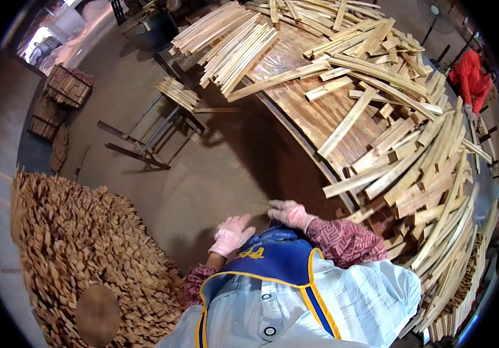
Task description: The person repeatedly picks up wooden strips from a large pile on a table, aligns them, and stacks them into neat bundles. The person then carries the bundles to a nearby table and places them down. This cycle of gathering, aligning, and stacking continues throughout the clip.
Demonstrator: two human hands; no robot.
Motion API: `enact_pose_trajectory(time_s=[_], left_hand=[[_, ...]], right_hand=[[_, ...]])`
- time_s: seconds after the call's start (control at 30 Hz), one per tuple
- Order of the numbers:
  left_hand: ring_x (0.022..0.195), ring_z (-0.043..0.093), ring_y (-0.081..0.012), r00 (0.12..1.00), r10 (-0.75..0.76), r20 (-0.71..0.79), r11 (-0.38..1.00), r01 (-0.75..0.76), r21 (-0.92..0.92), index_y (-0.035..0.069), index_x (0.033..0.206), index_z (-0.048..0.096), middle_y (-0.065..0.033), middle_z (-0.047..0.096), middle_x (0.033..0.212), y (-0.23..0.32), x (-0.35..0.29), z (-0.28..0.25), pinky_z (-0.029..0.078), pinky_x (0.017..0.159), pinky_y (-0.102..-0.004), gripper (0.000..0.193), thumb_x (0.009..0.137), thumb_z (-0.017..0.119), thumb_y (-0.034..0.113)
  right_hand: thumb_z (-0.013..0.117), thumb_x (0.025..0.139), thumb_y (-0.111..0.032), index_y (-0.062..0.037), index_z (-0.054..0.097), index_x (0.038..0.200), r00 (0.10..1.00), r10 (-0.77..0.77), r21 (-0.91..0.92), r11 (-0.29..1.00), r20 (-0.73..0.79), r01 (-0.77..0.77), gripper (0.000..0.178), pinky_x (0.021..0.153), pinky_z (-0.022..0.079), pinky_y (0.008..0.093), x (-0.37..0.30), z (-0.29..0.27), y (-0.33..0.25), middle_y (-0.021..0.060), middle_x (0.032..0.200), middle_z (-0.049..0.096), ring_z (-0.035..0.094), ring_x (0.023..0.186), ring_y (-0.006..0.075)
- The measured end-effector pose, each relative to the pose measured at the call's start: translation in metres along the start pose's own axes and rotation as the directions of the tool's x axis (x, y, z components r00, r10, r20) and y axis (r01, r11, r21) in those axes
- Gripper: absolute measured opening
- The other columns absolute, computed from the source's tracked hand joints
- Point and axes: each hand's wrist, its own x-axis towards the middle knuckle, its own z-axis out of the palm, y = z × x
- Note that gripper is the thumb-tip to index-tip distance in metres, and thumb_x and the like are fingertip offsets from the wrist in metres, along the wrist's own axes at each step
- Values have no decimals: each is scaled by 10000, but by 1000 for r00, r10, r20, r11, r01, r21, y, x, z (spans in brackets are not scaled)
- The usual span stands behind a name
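My left hand [231,235], in a pinkish-white work glove, hovers in front of my blue apron [272,261]. Its fingers are stretched out and nothing shows in them. My right hand [292,214] wears the same kind of glove and lies just past the apron's lower part, fingers extended to the left, with no piece of wood in it. Patterned maroon sleeves cover both forearms. Nearest to the right hand is a plywood-topped table [296,110], where many loose wooden strips [348,123] lie crisscrossed.
Neatly laid strips [238,52] rest on the table's far left end. A metal rack [162,130] holding a small bundle of strips [178,94] stands ahead. To my left rises a big heap of short wood pieces [93,243]. A person in red [472,81] is across the table.
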Motion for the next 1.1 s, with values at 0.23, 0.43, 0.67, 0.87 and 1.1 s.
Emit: enact_pose_trajectory(time_s=[0.23,0.43,0.67,0.87,1.1], left_hand=[[1272,492,-302,997,28,-78,998,-23,63,160,1393,488,-148,545,1352,-23,160,-136,396,1060,-407,591,901,536,484],[1335,385,-321,954,211,-211,975,-191,112,168,1471,336,-123,414,1447,-54,339,-177,323,1087,-486,738,845,619,437],[1332,368,-360,789,526,-317,827,-387,408,188,1493,288,-160,287,1521,-86,514,-178,301,1107,-488,810,775,663,202],[1208,525,-339,936,308,173,950,-292,-112,221,1476,308,-138,455,1400,-69,509,-224,441,976,-479,691,825,509,105],[1065,606,-349,807,555,-201,745,-590,-312,141,1266,553,-160,577,1216,-74,504,-280,499,904,-451,410,863,544,220]], right_hand=[[589,913,-401,-57,497,1377,985,93,161,985,-147,-69,585,1040,410,363,138,-118,-45,198,1321,570,524,1250,315],[575,891,-440,-83,487,1395,923,340,292,914,-179,-280,624,1072,381,352,189,-165,-49,179,1376,530,492,1292,306],[649,911,-201,35,513,1340,615,734,851,490,-287,-188,508,754,500,282,243,-172,-54,112,1010,684,637,857,179],[679,883,-273,66,552,1264,604,647,741,658,-465,-133,526,639,457,290,342,-202,-66,78,846,660,574,704,150],[725,791,-333,16,677,927,309,808,734,586,-501,-342,377,616,482,385,441,-265,-62,98,765,665,602,645,234]])
